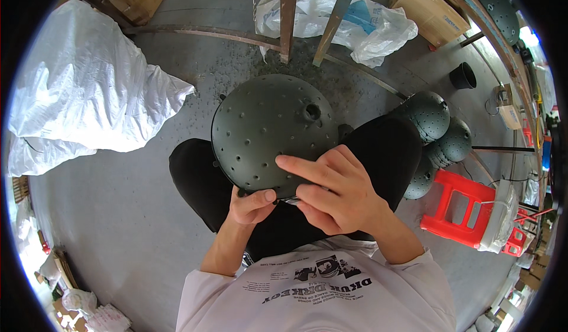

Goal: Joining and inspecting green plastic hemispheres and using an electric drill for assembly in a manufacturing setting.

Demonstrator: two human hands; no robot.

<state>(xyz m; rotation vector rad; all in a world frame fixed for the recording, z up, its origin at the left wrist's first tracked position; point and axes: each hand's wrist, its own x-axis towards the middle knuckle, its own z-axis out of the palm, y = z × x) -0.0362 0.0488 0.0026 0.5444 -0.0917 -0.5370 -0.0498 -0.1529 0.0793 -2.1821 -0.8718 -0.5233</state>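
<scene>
A dark green dome (266, 128) dotted with small holes, with one larger round hole toward its far right, rests between my knees. My left hand (253, 206) grips its near rim, thumb on top and the other fingers hidden below. Over the dome's near right side is my right hand (340, 190). Its index finger stretches out to a small hole in the surface, and the remaining fingers are partly bent and apart. Nothing shows in that hand. Small dark tabs stick out along the dome's edge.
Several similar holed domes (429, 116) lie on the floor beyond my right knee. Near them stand a red plastic stool (455, 210) and a black bucket (462, 76). A large white sack (89, 83) fills the left. Ahead are wooden table legs (288, 21) and a cardboard box (429, 12).
</scene>
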